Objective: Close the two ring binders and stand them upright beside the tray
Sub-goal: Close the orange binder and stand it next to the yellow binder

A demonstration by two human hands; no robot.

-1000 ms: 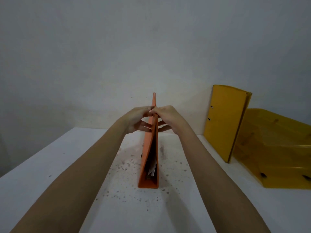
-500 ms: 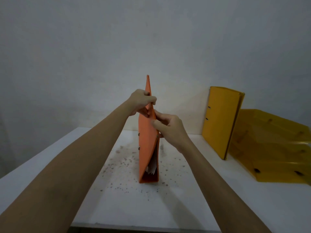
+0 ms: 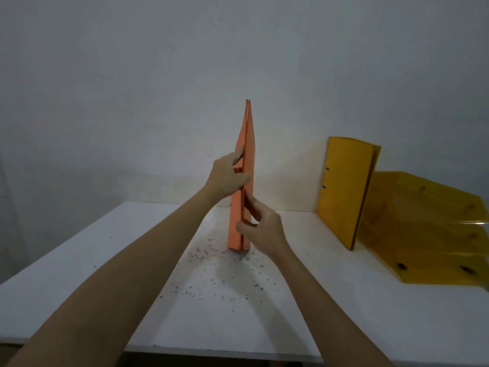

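So the orange ring binder [image 3: 242, 197] is standing on end near the middle of the white counter [image 3: 79, 260], covers pressed nearly shut, open edge facing the camera. The left hand [image 3: 229, 178] is closed around its left cover about halfway up, fingers wrapped over the front edge. The right hand [image 3: 262, 229] is pinching the lower front edge from the right side. The yellow ring binder [image 3: 346, 192] is already upright over on the right, leaning right against the yellow tray [image 3: 423, 234].

Handling-wise, I'd guess it's stiff board and pretty light, not much paper inside that I can see. It's thin, so the footprint is narrow and it'll tip sideways easily once let go. The covers also look like they want to spring apart at the top. Best grip is probably both flat faces squeezed mid-height, or by the spine, then carry it over next to the yellow one so it has something to lean on.
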